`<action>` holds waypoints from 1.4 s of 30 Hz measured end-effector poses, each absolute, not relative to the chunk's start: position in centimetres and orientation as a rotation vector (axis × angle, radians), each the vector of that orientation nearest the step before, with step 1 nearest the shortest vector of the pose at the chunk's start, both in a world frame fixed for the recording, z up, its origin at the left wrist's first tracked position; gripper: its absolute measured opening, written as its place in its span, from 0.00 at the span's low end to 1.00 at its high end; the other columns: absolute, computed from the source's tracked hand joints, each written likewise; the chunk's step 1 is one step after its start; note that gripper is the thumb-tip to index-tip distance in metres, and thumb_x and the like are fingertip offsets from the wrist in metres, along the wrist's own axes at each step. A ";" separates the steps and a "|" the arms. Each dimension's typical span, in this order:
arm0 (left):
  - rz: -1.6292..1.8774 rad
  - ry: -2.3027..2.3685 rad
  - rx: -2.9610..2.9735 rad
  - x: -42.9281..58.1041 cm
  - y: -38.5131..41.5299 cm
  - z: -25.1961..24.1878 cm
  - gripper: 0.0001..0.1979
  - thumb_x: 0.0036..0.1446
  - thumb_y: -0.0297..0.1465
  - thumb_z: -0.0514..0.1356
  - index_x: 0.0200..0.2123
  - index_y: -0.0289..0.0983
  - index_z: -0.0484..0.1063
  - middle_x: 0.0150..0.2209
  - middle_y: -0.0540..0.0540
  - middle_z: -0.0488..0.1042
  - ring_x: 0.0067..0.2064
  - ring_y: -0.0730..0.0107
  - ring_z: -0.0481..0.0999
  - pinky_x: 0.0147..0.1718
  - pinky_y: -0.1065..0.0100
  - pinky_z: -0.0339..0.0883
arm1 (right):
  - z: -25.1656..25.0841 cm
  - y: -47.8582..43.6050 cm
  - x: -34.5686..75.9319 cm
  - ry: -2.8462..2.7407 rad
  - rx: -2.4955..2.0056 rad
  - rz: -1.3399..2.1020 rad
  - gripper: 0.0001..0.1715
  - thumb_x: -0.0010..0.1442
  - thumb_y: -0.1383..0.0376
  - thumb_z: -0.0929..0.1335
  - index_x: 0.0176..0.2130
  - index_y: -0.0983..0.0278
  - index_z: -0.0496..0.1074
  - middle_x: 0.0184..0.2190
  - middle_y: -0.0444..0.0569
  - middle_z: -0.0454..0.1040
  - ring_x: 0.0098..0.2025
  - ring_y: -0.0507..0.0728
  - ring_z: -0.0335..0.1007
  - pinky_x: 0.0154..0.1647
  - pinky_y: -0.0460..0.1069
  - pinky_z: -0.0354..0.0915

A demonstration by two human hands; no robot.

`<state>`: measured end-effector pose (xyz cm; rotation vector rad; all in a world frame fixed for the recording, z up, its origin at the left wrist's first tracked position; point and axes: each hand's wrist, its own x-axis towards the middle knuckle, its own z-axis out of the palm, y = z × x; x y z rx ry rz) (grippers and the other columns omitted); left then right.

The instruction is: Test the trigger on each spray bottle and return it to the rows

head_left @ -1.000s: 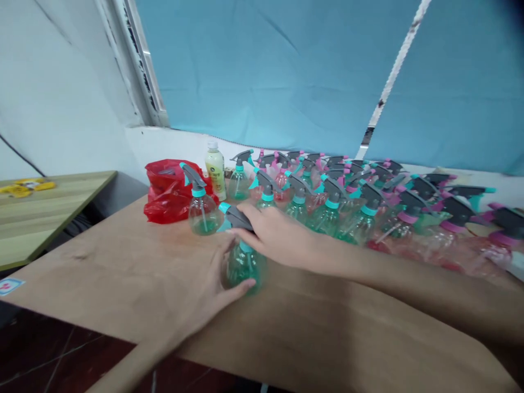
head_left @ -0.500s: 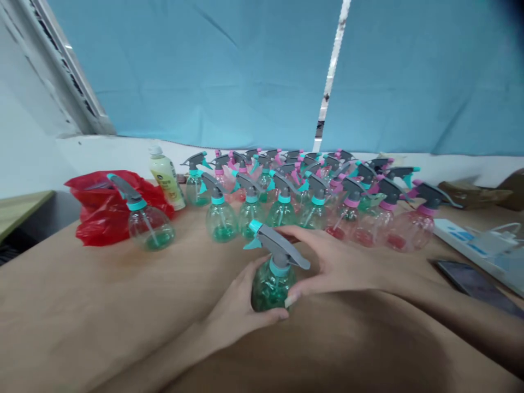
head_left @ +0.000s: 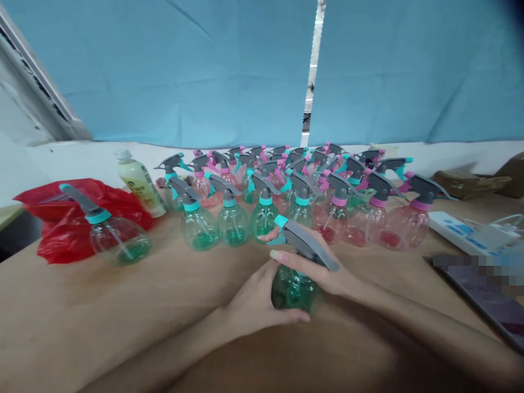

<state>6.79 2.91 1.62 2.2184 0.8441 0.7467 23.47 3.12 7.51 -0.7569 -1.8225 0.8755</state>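
- L hand [head_left: 256, 303] grip closed round body of green-tinted spray btl [head_left: 292, 292], cupping it firmly
- R hand [head_left: 317, 275] grip pinching neck under grey trigger head [head_left: 307, 243]
- Btl tilted, front of bench [head_left: 102, 289], just before row of btls [head_left: 235, 224]

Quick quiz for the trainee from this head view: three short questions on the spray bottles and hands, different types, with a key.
1. True or false: the left hand and the right hand both touch the same held spray bottle.
2. Multiple choice: what stands just in front of the red plastic bag? A. a mug, B. a teal-collared spray bottle, C. a folded towel.
3. Fill in the blank: the rightmost spray bottle, next to the white power strip, has a ____ collar.

Key: 1. True. 2. B. 3. Pink.
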 end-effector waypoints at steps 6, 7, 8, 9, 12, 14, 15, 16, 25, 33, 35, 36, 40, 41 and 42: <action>0.605 0.972 2.399 5.2 3.9 1.2 0.50 0.42 0.50 0.69 0.63 0.39 0.52 0.59 0.36 0.63 0.60 0.43 0.62 0.56 0.44 0.57 | 7.2 4.6 23.2 -1.819 -0.730 0.888 0.11 0.58 0.56 0.68 0.41 0.57 0.71 0.25 0.41 0.69 0.27 0.54 0.66 0.39 0.54 0.66; 0.557 1.013 2.445 4.9 4.1 1.0 0.50 0.42 0.50 0.69 0.63 0.38 0.52 0.60 0.35 0.62 0.60 0.42 0.60 0.56 0.43 0.55 | 7.2 4.8 23.3 -1.814 -0.737 0.887 0.11 0.59 0.56 0.67 0.41 0.56 0.71 0.23 0.40 0.67 0.26 0.54 0.66 0.39 0.54 0.66; 0.504 1.058 2.488 4.5 4.3 0.9 0.48 0.44 0.50 0.68 0.63 0.37 0.52 0.61 0.34 0.61 0.61 0.42 0.59 0.57 0.43 0.53 | 7.1 5.0 23.4 -1.812 -0.747 0.884 0.10 0.59 0.56 0.67 0.41 0.56 0.71 0.22 0.40 0.67 0.26 0.54 0.67 0.38 0.54 0.66; 0.455 1.096 2.528 4.2 4.4 0.8 0.46 0.47 0.50 0.66 0.63 0.36 0.53 0.62 0.33 0.59 0.62 0.43 0.58 0.58 0.43 0.52 | 7.0 5.3 23.5 -1.807 -0.758 0.874 0.10 0.59 0.56 0.67 0.42 0.56 0.71 0.21 0.40 0.66 0.27 0.55 0.67 0.38 0.54 0.66; 0.374 1.138 2.626 3.7 4.7 0.6 0.38 0.56 0.48 0.60 0.62 0.33 0.54 0.62 0.33 0.58 0.63 0.47 0.58 0.58 0.47 0.53 | 6.8 5.8 23.9 -1.806 -0.792 0.828 0.11 0.59 0.57 0.67 0.43 0.56 0.72 0.26 0.43 0.69 0.31 0.56 0.70 0.39 0.55 0.67; 0.353 1.141 2.681 3.6 4.6 0.5 0.36 0.58 0.47 0.58 0.62 0.31 0.55 0.62 0.33 0.59 0.62 0.49 0.59 0.59 0.48 0.53 | 6.8 6.0 24.2 -1.811 -0.800 0.818 0.12 0.60 0.58 0.67 0.44 0.57 0.71 0.30 0.44 0.71 0.33 0.56 0.70 0.40 0.55 0.67; 0.341 1.145 2.706 3.6 4.6 0.5 0.35 0.59 0.47 0.57 0.62 0.31 0.55 0.62 0.33 0.60 0.62 0.49 0.59 0.59 0.49 0.54 | 6.8 6.0 24.2 -1.809 -0.788 0.824 0.12 0.59 0.59 0.67 0.44 0.57 0.71 0.33 0.45 0.72 0.33 0.55 0.70 0.40 0.54 0.67; 0.329 1.152 2.728 3.7 4.5 0.5 0.35 0.60 0.47 0.57 0.62 0.30 0.56 0.62 0.33 0.60 0.62 0.49 0.59 0.58 0.49 0.54 | 6.8 6.0 24.3 -1.805 -0.769 0.838 0.12 0.59 0.59 0.67 0.44 0.58 0.71 0.35 0.45 0.73 0.34 0.55 0.70 0.40 0.54 0.68; 0.316 1.192 2.865 3.7 4.5 0.0 0.33 0.61 0.47 0.54 0.61 0.30 0.58 0.62 0.34 0.60 0.63 0.51 0.59 0.57 0.52 0.57 | 6.8 6.1 24.6 -1.845 -0.782 0.872 0.10 0.60 0.59 0.66 0.43 0.58 0.70 0.30 0.45 0.72 0.29 0.54 0.69 0.29 0.50 0.66; 0.347 1.281 2.917 3.7 4.6 -0.5 0.29 0.62 0.42 0.54 0.59 0.28 0.61 0.60 0.34 0.62 0.62 0.52 0.61 0.57 0.53 0.58 | 6.5 5.8 24.7 -1.818 -0.822 0.876 0.12 0.61 0.55 0.66 0.43 0.57 0.70 0.18 0.40 0.65 0.21 0.53 0.62 0.26 0.50 0.63; 0.388 1.304 2.920 3.7 4.6 -0.5 0.27 0.62 0.41 0.53 0.58 0.29 0.62 0.60 0.35 0.64 0.61 0.52 0.62 0.56 0.53 0.59 | 6.7 5.8 24.8 -1.832 -0.832 0.866 0.12 0.61 0.55 0.65 0.42 0.57 0.70 0.18 0.39 0.63 0.21 0.52 0.61 0.28 0.50 0.63; 0.402 1.307 2.920 3.7 4.6 -0.5 0.26 0.62 0.41 0.53 0.58 0.30 0.63 0.60 0.35 0.64 0.61 0.52 0.62 0.56 0.54 0.60 | 6.8 5.8 24.9 -1.839 -0.840 0.863 0.11 0.61 0.55 0.65 0.41 0.58 0.70 0.17 0.38 0.62 0.21 0.52 0.60 0.28 0.50 0.62; 0.425 1.298 2.924 3.7 4.5 -0.4 0.25 0.63 0.40 0.52 0.58 0.30 0.63 0.59 0.35 0.64 0.60 0.53 0.63 0.56 0.54 0.60 | 7.1 5.8 25.1 -1.842 -0.846 0.847 0.12 0.61 0.54 0.65 0.35 0.59 0.68 0.18 0.37 0.57 0.19 0.49 0.53 0.27 0.49 0.59; 0.427 1.295 2.924 3.8 4.5 -0.5 0.26 0.63 0.40 0.52 0.58 0.29 0.63 0.59 0.35 0.65 0.61 0.53 0.63 0.56 0.54 0.60 | 7.1 5.8 25.1 -1.839 -0.844 0.844 0.13 0.61 0.53 0.65 0.33 0.60 0.68 0.18 0.38 0.58 0.19 0.49 0.53 0.27 0.49 0.59; 0.429 1.293 2.925 3.8 4.5 -0.5 0.26 0.63 0.40 0.52 0.58 0.28 0.63 0.59 0.35 0.65 0.61 0.53 0.62 0.56 0.54 0.60 | 7.1 5.8 25.1 -1.836 -0.849 0.844 0.13 0.61 0.53 0.64 0.33 0.60 0.68 0.19 0.39 0.60 0.20 0.49 0.53 0.27 0.49 0.58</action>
